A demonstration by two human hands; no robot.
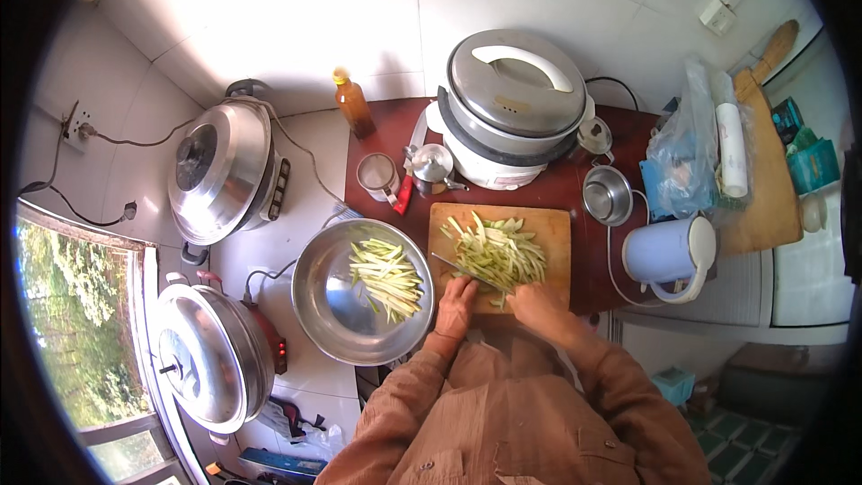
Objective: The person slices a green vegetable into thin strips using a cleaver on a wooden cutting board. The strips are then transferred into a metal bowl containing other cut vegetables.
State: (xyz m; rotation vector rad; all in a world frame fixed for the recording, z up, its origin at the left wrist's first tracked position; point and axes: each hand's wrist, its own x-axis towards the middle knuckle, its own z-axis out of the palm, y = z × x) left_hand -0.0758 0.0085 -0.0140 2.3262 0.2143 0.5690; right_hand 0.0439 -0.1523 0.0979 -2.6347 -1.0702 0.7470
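My right hand (537, 304) grips a kitchen knife (465, 271), whose blade slants up to the left across the wooden cutting board (555, 229). Pale green vegetable strips (502, 249) lie heaped on the board, just beyond the blade. Close to the knife, my left hand (458, 306) rests at the board's near edge with its fingers bent down; whatever lies under the fingertips is hidden. Left of the board stands a wide stainless-steel basin (323, 330). More cut strips (387, 279) lie in it, towards its right side.
An electric cooker (515, 108) with a metal lid stands behind the board. A small teapot (432, 163), a red-handled knife (404, 194) and a glass bottle (353, 108) are nearby. At right are a metal cup (606, 195) and an electric kettle (663, 252). Lidded pots (215, 175) line the left.
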